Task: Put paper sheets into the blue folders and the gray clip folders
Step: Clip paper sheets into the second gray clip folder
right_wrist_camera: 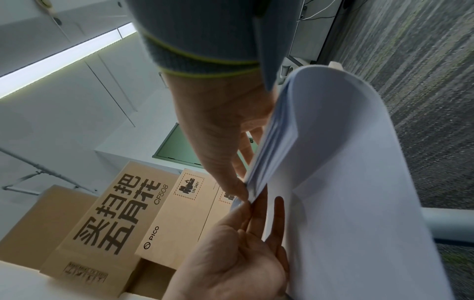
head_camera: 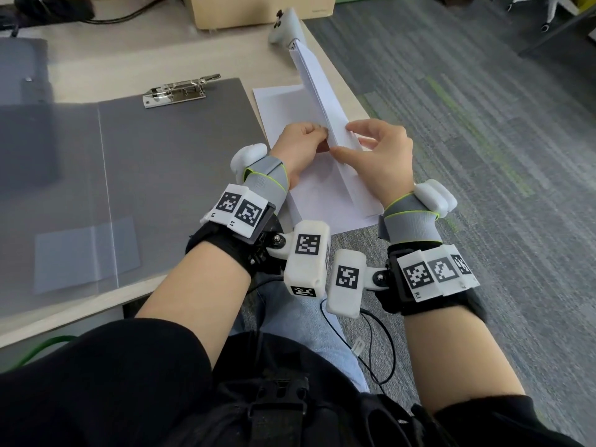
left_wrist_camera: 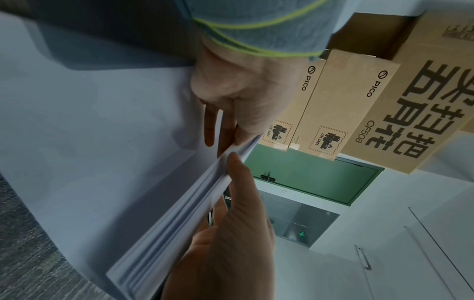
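A bundle of white paper sheets [head_camera: 319,88] stands on its long edge at the table's right side, over more sheets lying flat [head_camera: 280,108]. My left hand [head_camera: 322,138] pinches the bundle's near part from the left. From the right, my right hand [head_camera: 343,138] pinches the same spot with thumb and fingers. The left wrist view shows my left thumb on the fanned sheet edges [left_wrist_camera: 179,213]. My right hand [right_wrist_camera: 251,203] touches the bundle's corner [right_wrist_camera: 333,162] in the right wrist view. The gray clip folder [head_camera: 180,150] lies open left of the paper, its metal clip [head_camera: 180,91] at the far edge.
The folder's translucent cover [head_camera: 48,188] spreads to the left, over the table's front edge. A white controller [head_camera: 287,27] and a cardboard box [head_camera: 258,8] sit at the far side. The flat sheets overhang the table's right edge, with carpet [head_camera: 483,156] beyond.
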The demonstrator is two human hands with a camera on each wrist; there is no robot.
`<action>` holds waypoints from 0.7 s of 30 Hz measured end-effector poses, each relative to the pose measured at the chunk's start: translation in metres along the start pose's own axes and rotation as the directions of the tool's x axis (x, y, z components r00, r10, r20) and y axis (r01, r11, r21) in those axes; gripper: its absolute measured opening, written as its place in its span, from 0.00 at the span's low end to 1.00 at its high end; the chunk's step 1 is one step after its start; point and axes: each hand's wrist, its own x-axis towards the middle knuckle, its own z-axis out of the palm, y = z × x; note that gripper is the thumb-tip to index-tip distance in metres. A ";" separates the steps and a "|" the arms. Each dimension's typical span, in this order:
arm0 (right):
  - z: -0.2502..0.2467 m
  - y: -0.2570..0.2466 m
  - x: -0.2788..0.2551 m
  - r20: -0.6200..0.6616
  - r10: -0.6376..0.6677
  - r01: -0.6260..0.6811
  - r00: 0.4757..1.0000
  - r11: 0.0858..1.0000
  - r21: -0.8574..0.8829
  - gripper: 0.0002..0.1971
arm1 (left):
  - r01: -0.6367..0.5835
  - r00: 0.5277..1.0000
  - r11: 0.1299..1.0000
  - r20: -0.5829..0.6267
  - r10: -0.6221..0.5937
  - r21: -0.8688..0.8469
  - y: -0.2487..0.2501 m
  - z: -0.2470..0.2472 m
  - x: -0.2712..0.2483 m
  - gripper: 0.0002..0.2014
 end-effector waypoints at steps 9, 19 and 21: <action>-0.019 0.005 0.001 -0.217 -0.089 0.009 0.972 0.938 -0.346 0.20 | -0.038 0.999 0.997 0.024 0.039 -0.063 0.009 0.002 -0.008 0.14; -0.010 -0.017 -0.018 -0.034 0.043 -0.055 0.998 0.848 -0.527 0.22 | -0.148 0.975 0.986 0.152 0.159 -0.079 0.038 0.001 -0.030 0.13; -0.012 -0.024 -0.017 -0.162 0.045 -0.121 0.986 0.857 -0.501 0.20 | -0.196 0.967 0.979 0.156 0.202 -0.054 0.045 -0.005 -0.035 0.13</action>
